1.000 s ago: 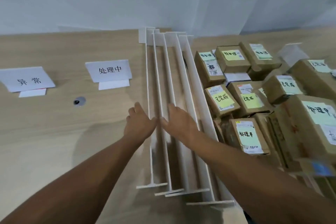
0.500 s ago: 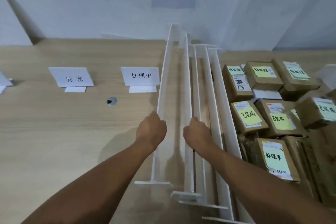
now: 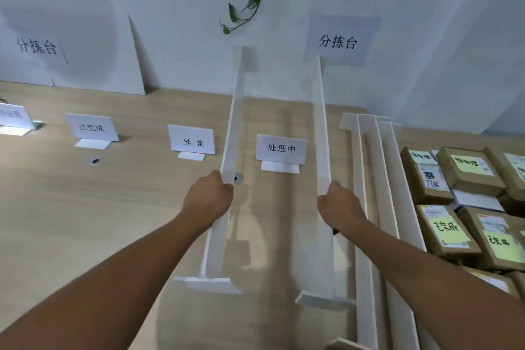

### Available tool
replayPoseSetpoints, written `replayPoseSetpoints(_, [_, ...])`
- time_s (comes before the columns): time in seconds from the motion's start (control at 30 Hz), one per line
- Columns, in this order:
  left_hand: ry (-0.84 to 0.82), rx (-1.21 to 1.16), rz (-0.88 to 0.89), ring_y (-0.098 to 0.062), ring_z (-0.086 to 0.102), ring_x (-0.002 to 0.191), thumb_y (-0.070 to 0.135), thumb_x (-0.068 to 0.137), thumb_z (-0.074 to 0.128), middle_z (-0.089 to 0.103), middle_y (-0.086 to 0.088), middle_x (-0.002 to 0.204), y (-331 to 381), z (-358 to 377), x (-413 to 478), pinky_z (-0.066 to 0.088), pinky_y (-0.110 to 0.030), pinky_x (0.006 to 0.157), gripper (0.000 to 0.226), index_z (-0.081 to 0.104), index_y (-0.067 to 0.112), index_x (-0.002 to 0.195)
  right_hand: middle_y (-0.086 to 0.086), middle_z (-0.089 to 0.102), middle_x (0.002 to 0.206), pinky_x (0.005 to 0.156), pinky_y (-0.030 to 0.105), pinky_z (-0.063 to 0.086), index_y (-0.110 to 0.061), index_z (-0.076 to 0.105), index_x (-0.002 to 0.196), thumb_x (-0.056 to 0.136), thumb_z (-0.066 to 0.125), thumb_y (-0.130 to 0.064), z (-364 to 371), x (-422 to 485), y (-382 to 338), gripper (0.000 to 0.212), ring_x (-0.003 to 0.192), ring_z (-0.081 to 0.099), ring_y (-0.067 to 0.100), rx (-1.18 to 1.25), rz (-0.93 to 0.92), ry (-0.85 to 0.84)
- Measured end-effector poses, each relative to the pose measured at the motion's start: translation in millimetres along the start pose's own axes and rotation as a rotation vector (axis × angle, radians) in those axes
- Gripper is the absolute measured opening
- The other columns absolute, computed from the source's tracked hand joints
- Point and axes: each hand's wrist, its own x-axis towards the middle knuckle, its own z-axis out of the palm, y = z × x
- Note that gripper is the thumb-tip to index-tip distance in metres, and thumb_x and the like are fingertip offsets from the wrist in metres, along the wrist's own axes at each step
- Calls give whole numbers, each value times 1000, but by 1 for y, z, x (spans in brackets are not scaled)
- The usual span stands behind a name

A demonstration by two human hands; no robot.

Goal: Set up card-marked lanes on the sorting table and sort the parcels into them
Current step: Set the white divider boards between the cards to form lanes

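My left hand [image 3: 209, 199] grips a long white divider rail [image 3: 232, 128] at its middle, held upright and running away from me. My right hand [image 3: 339, 209] grips a second white divider rail [image 3: 321, 122] the same way. The card reading 处理中 [image 3: 281, 149] stands between the two rails. To its left stand the cards 异常 [image 3: 191, 140] and 已完成 [image 3: 91, 127], and a fourth card [image 3: 12, 116] shows partly at the left edge. Brown parcels [image 3: 468, 176] with yellow and green labels are piled at the right.
Several more white rails [image 3: 379, 179] lie bunched on the wooden table [image 3: 85, 221] right of my right hand, against the parcels. Two round holes [image 3: 95, 161] sit in the tabletop. White panels and paper signs line the back wall; a plant hangs above.
Both hands have closed on one rail each and pulled them apart and leftward from the bunch. The rails now flank the 处理中 card. My view has swung left, showing more cards.
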Motion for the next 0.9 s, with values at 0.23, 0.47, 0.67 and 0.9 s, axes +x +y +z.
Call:
replayPoseSetpoints(0.23, [-103,4,-10,-27,53,76,25,98,45,52,-4,84,-69,28,22,39,-33,63,14,48,12,98,7,52,79,50,28,36,-8,45,93,99,47,-24,43,-16,11,17,60,54,25,-109,60,5])
replayPoseSetpoints(0.47, [-168,16,-5,-21,53,68,26,97,44,51,-1,80,-108,68,24,37,-31,55,15,49,13,98,12,57,87,62,34,43,-10,46,97,99,49,-26,91,-10,25,16,75,54,31,-142,141,-7])
replayPoseSetpoints(0.67, [-181,8,-33,-24,56,70,22,94,42,56,-3,83,-110,91,28,43,-34,57,12,48,12,97,9,57,84,58,32,42,-12,44,99,99,46,-26,113,2,39,13,73,54,29,-127,177,-3])
replayPoseSetpoints(0.9, [-180,79,-100,-21,46,64,21,96,43,49,-4,77,-120,111,28,38,-35,59,11,45,11,101,7,53,79,64,43,58,-11,45,106,102,45,-25,136,2,56,15,76,61,31,-126,178,-61])
